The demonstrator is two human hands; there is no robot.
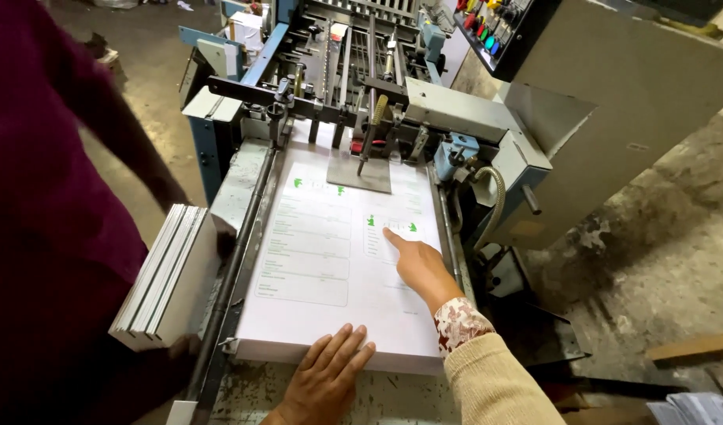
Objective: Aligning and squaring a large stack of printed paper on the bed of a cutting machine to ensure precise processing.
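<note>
Even, soft overhead light; sharp centre, edges bowed (wide lens).

2 bare hands, 1 sleeve showing

right hand (421,267) has a beige knit sleeve (495,382) over a red-and-white patterned cuff (458,321); left hand (326,378) is bare.

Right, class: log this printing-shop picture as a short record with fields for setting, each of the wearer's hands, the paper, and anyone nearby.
Setting: paper-feeding machine on a worn concrete floor
Left hand: flat, fingers spread, on the near edge of the sheet stack
Right hand: index finger pointing onto the top sheet
Sheet stack: white, printed with boxed forms and small green marks
Nearby: person in a dark red top holding a bundle of sheets
</note>
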